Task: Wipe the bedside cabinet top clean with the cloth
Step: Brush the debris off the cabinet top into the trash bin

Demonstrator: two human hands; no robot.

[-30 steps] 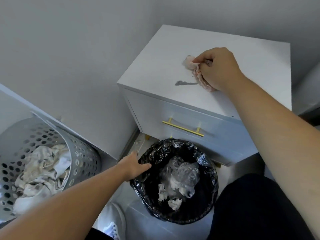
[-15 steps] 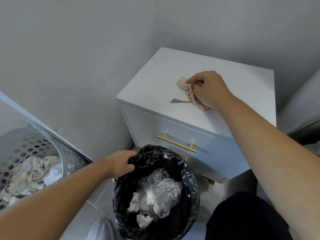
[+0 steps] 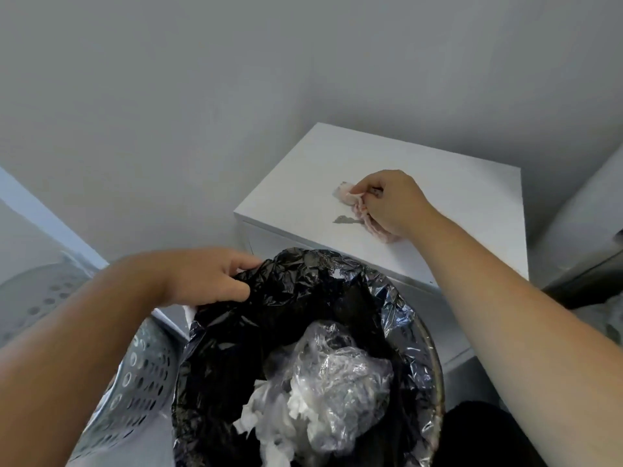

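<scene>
The left hand (image 3: 205,278) has lifted the bin (image 3: 303,348) up to the near edge of the cabinet top (image 3: 438,183), fingers clamped on its black liner. The right hand (image 3: 392,203) keeps the cloth (image 3: 357,210) bunched in closed fingers beside the grey smear (image 3: 344,220), likely about to sweep it off.

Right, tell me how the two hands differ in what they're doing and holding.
The right hand presses a bunched pinkish cloth on the white cabinet top, beside a grey smear. The left hand grips the rim of the black bin liner, lower and nearer the camera. Both are bare and closed on something soft.
</scene>
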